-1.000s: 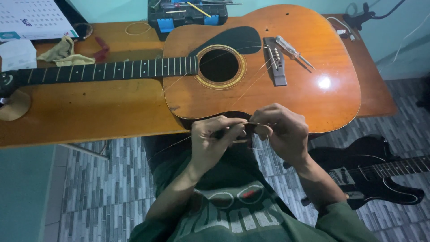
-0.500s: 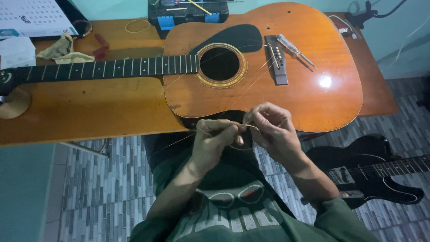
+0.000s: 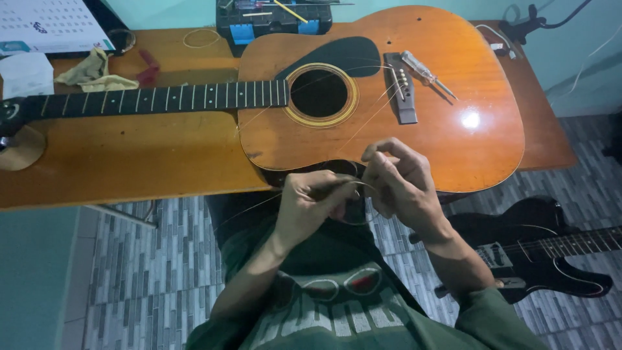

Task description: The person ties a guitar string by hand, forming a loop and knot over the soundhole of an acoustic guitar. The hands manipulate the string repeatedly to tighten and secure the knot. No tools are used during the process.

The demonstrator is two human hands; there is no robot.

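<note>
A: How far along is the person?
B: The acoustic guitar (image 3: 363, 97) lies unstrung on the worktop (image 3: 129, 162) beyond the hands; left hand (image 3: 314, 201) and right hand (image 3: 402, 185) both pinch a thin string (image 3: 353, 185), coiling it.
A: Any packages?
B: A white box (image 3: 26, 74) far left; a pale calendar (image 3: 52, 26) above it.
</note>
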